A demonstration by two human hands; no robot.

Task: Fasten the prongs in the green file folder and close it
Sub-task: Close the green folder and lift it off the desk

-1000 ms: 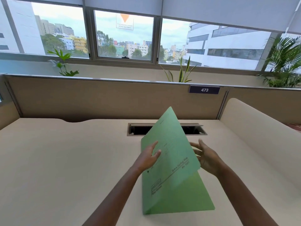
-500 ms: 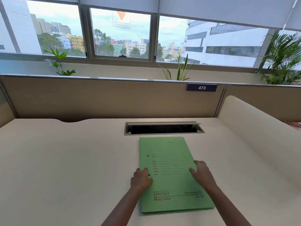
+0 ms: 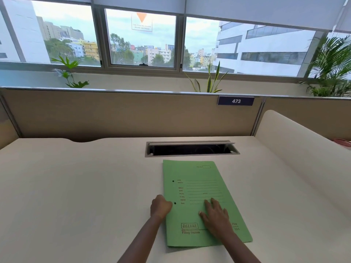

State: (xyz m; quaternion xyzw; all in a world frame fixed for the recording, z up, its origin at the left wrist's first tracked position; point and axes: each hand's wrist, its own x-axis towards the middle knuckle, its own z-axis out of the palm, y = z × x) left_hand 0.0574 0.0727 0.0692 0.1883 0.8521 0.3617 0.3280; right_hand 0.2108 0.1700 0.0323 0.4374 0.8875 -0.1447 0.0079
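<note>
Green card of the file folder (image 3: 197, 188) is seen lying closed and flat on the beige desk (image 3: 76, 186), in the lower centre of the frame, its printed front cover facing up and its far edge near the cable slot (image 3: 191, 149). Two small holes are visible along the folder's left margin. The left hand (image 3: 160, 206) is curled into a loose fist at the folder's left edge, knuckles up, just beside the lower hole; its fingertips are tucked under and whether anything is gripped cannot be told. Its forearm enters from the bottom of the frame, slanting up and to the right. The right hand (image 3: 215, 215) is laid palm down on the cover, fingers spread and extended toward the upper left, pressed flat against the printed lines. Its forearm runs in from the lower right corner. A number plate (image 3: 236, 101) reading 473 is fixed to the partition (image 3: 114, 114) behind the desk.
</note>
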